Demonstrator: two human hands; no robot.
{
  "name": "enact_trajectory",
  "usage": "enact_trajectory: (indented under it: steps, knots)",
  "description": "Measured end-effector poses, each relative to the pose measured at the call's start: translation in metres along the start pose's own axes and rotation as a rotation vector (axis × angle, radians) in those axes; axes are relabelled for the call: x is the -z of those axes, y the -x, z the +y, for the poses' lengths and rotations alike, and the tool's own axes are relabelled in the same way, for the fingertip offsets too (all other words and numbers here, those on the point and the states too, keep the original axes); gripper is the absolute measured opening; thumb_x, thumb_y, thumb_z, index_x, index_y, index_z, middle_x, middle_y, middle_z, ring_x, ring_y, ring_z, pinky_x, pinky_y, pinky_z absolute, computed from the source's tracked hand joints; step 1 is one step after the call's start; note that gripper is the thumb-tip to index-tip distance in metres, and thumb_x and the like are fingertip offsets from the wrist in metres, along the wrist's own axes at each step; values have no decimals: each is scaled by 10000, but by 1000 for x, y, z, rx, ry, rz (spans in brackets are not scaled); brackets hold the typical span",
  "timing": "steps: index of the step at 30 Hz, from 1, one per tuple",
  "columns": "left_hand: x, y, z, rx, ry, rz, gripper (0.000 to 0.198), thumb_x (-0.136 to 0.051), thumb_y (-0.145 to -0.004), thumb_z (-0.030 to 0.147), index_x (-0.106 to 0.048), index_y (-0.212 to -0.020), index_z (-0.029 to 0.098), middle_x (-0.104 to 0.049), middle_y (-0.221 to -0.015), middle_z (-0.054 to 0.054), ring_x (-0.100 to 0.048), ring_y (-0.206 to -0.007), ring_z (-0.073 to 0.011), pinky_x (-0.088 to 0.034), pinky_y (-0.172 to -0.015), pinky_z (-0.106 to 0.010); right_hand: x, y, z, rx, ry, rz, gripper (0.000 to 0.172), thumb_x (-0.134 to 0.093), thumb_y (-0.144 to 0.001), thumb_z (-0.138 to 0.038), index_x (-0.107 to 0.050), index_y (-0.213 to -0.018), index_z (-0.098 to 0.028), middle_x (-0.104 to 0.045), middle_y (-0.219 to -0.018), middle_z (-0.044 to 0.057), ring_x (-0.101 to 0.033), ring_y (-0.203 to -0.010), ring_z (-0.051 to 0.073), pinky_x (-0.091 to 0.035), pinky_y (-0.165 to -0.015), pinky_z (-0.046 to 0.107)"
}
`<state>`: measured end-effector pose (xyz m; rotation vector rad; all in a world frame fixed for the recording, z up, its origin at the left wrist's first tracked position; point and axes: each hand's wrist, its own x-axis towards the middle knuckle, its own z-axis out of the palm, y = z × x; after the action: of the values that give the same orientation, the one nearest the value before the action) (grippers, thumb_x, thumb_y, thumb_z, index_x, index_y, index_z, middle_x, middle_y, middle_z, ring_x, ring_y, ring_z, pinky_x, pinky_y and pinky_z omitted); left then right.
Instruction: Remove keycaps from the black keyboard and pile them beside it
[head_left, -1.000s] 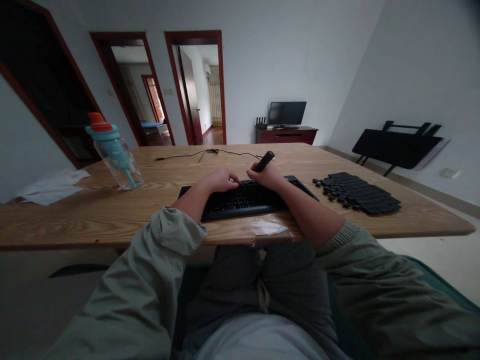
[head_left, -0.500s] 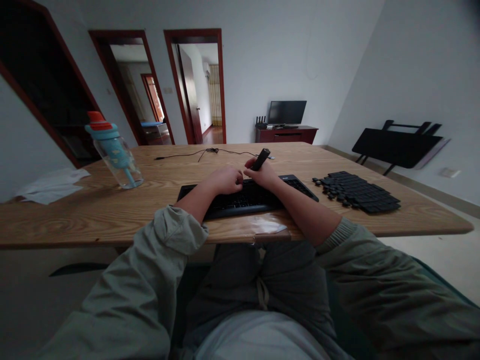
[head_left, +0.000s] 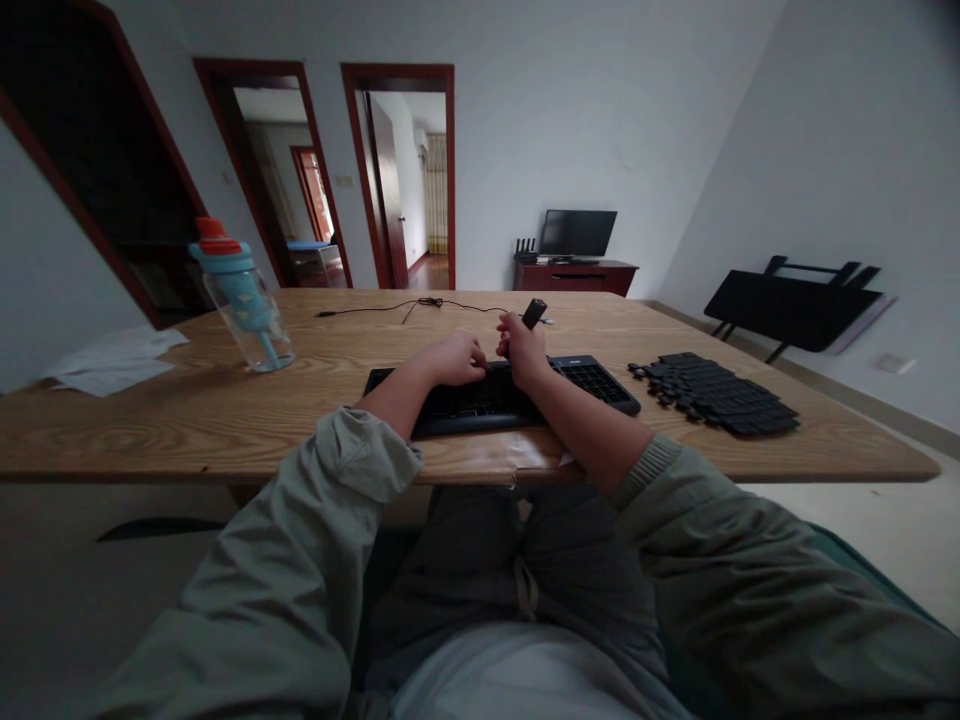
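A black keyboard [head_left: 480,405] lies at the table's near edge, with many of its keycaps off. Over its middle, my right hand [head_left: 525,350] is closed around an upright black tool handle [head_left: 534,313]; the tool's lower end is hidden behind the hand. My left hand [head_left: 456,359] rests at the keyboard's upper edge, its fingers bent together and pointing down. What those fingers hold, if anything, is hidden. Right of the keyboard, loose black keycaps [head_left: 720,395] are laid out in close rows on the wood.
A clear bottle [head_left: 251,315] with a blue and red lid stands on the table's left, near white paper sheets [head_left: 112,362]. A thin black cable [head_left: 430,301] stretches across the back of the wooden table [head_left: 330,350]. A folded black table [head_left: 795,305] leans at the right wall.
My right hand has shifted slightly right and now holds the tool handle more upright. My left hand stays at about the same place on the keyboard. The camera view has turned a little.
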<state>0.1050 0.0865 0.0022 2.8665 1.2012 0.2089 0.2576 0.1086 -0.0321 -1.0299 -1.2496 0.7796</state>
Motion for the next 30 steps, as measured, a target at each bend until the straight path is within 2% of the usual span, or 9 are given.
enact_trajectory:
  steps: [3,4,10,17,24,30]
  knots:
    - [-3,-1,-3,19,17,3,325,-581,-867,236,-803,-1098,183,-765,-1051,-74,-687,-915,-214,-504,-832,-272,1,2,-1,-82,-186,138,206,-533,-792,-391,-463,-670,-242,-396,-541,-34,-355,-439,124,-380,-461,296]
    - [-3,-1,-3,23,27,1,322,-580,-867,233,-803,-1094,185,-771,-1043,-70,-688,-910,-211,-504,-824,-269,1,3,-3,-94,-213,147,196,-538,-786,-373,-466,-660,-240,-387,-535,-40,-345,-433,118,-370,-454,290]
    - [-4,-2,-3,59,81,15,289,-625,-819,206,-813,-1036,234,-786,-1041,-37,-693,-911,-200,-502,-872,-265,-1,4,-5,-89,-208,157,170,-537,-763,-339,-470,-646,-236,-386,-527,-50,-340,-426,106,-349,-439,277]
    - [-4,-3,-4,48,68,-25,317,-580,-837,210,-808,-1058,206,-789,-996,-46,-689,-855,-197,-496,-810,-266,-7,-3,1,-47,-147,107,142,-575,-757,-300,-488,-677,-223,-437,-542,-48,-392,-439,97,-359,-430,245]
    - [-4,-2,-1,48,64,-4,309,-603,-805,203,-812,-1032,217,-790,-1019,-43,-695,-880,-195,-499,-827,-258,-9,-4,-3,-105,-216,183,179,-560,-800,-262,-502,-639,-206,-365,-477,-77,-315,-386,77,-295,-365,217]
    - [-5,-4,1,37,37,29,260,-625,-779,195,-819,-951,214,-796,-938,-51,-702,-844,-200,-503,-788,-258,-17,-7,-1,-74,-187,217,191,-577,-818,-255,-524,-644,-199,-381,-457,-73,-341,-389,82,-288,-354,207]
